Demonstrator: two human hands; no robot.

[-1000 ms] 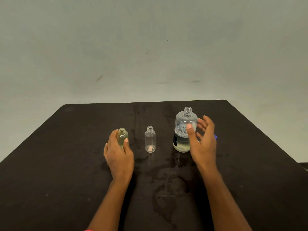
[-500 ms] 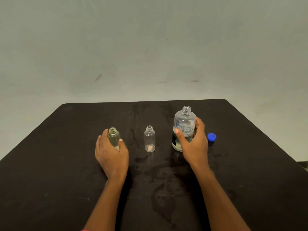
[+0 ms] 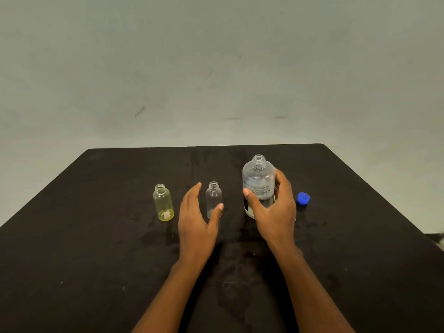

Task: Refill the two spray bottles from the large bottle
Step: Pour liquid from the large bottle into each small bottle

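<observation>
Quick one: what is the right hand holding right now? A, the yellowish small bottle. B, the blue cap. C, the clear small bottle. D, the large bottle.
D: the right hand has thumb and fingers wrapped around the large bottle, while the blue cap lies apart to its right, untouched.

Two hands logged: left hand [image 3: 195, 227] and right hand [image 3: 274, 217], both bare. Left forearm [image 3: 168, 296] and right forearm [image 3: 312, 292] are seen uncovered from the lower edge of the view up to the wrists. Build is noted as slender, with narrow wrists and long fingers. Thumbnails are trimmed short. Anything worn higher up is cut off by the edge of the view.
</observation>
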